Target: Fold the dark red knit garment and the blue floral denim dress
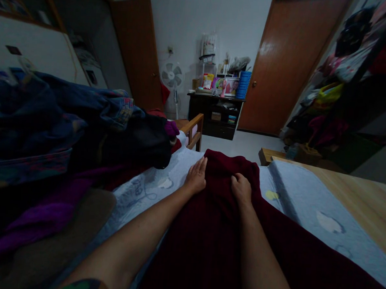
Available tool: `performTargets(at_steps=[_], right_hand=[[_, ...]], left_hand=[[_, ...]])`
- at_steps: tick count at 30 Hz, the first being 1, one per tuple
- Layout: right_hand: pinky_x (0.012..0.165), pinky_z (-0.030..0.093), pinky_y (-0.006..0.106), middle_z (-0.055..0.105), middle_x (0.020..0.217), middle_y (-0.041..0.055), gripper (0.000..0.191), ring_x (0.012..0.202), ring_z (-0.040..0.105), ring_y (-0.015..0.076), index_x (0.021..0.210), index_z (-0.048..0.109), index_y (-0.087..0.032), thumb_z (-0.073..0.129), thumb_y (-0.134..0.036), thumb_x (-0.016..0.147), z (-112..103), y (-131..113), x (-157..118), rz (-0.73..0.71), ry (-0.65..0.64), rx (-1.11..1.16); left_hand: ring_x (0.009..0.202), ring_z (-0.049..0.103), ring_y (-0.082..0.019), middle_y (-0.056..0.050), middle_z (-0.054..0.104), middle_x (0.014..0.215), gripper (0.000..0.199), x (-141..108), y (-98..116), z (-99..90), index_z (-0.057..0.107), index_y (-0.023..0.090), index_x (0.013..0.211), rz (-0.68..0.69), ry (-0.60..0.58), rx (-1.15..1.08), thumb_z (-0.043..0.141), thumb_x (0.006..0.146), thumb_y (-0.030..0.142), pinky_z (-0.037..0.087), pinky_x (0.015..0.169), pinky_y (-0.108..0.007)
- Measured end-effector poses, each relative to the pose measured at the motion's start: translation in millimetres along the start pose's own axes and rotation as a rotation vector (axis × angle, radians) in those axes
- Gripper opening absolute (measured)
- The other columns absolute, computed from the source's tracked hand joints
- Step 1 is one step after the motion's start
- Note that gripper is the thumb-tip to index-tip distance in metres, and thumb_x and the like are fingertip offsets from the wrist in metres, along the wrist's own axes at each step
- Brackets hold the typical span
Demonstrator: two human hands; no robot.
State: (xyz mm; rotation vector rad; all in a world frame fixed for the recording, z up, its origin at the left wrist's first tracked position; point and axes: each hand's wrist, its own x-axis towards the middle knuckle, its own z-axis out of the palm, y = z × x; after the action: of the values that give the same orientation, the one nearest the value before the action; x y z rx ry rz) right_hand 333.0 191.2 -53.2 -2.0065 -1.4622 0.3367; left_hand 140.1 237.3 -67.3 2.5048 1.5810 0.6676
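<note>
A dark red garment [216, 237] lies spread over a light grey-blue sheet with printed shapes [178, 167], running from its far edge toward me. On the garment's far left side my left hand [195, 177] rests flat, fingers stretched out along the cloth's edge. My right hand [241, 189] is closed on the same cloth a little to the right, its fingers curled and the fabric bunched beneath them. What kind of garment it is cannot be made out, as its near end runs out of view.
Piled clothes, among them blue denim [94, 103], a black piece [141, 141] and a purple piece [45, 214], crowd the left. A wooden bed board [350, 184] borders the right. Beyond stand a wooden chair [195, 129], a fan [173, 75] and a dark cabinet [213, 127].
</note>
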Motion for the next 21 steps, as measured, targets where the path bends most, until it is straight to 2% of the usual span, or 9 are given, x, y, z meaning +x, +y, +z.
performTargets(at_steps=[4,7,10,13,16,19,21], right_hand=[[0.090,0.044,0.031,0.070,0.110,0.0114,0.033,0.104,0.064,0.0248,0.108,0.068,-0.017,0.043,-0.027,0.088,2,-3,-1,0.021,0.036,-0.015],[0.091,0.044,0.030,0.071,0.110,0.0098,0.033,0.103,0.064,0.0228,0.112,0.066,-0.018,0.047,-0.024,0.086,3,-5,-1,0.034,0.082,-0.003],[0.093,0.043,0.030,0.071,0.111,0.0091,0.033,0.104,0.064,0.0224,0.113,0.066,-0.018,0.048,-0.023,0.086,3,-6,-1,0.023,0.089,-0.003],[0.094,0.043,0.030,0.071,0.111,0.0093,0.033,0.106,0.063,0.0228,0.112,0.067,-0.018,0.047,-0.023,0.086,4,-6,-2,0.030,0.089,-0.015],[0.093,0.043,0.030,0.071,0.110,0.0096,0.033,0.104,0.064,0.0231,0.112,0.068,-0.018,0.045,-0.023,0.088,4,-7,-3,0.044,0.091,-0.023],[0.092,0.044,0.031,0.071,0.110,0.0101,0.034,0.103,0.064,0.0236,0.113,0.067,-0.018,0.045,-0.023,0.088,3,-8,-6,0.054,0.095,-0.022],[0.092,0.044,0.031,0.071,0.109,0.0103,0.034,0.104,0.064,0.0239,0.113,0.067,-0.018,0.045,-0.022,0.088,2,-10,-7,0.057,0.096,-0.019]], left_hand=[[0.147,0.016,-0.024,-0.009,0.020,0.160,0.063,12,6,1.0,0.030,0.015,0.149,0.159,-0.157,0.126,0.036,0.086,0.008,0.018,0.118,-0.047],[0.146,0.020,-0.024,-0.007,0.029,0.157,0.055,25,10,-1.0,0.042,0.017,0.143,0.213,-0.283,0.166,0.036,0.089,0.008,0.021,0.117,-0.045],[0.142,0.031,-0.025,-0.008,0.039,0.152,0.048,43,11,-2.2,0.054,0.019,0.134,0.192,-0.353,0.102,0.046,0.087,0.011,0.029,0.113,-0.039],[0.126,0.053,-0.024,-0.006,0.060,0.134,0.038,61,9,-2.8,0.067,0.022,0.116,0.160,-0.389,0.001,0.062,0.079,0.018,0.040,0.103,-0.030],[0.110,0.062,-0.022,-0.004,0.069,0.116,0.032,72,6,-2.2,0.070,0.024,0.106,0.067,-0.331,-0.126,0.062,0.076,0.016,0.045,0.095,-0.028],[0.125,0.051,-0.025,-0.009,0.056,0.133,0.049,72,2,2.5,0.057,0.025,0.126,-0.099,-0.158,-0.247,0.057,0.078,0.012,0.038,0.103,-0.034],[0.134,0.041,-0.029,-0.014,0.047,0.141,0.063,71,-2,7.6,0.045,0.022,0.136,-0.257,-0.055,-0.380,0.063,0.076,0.015,0.033,0.108,-0.039]])
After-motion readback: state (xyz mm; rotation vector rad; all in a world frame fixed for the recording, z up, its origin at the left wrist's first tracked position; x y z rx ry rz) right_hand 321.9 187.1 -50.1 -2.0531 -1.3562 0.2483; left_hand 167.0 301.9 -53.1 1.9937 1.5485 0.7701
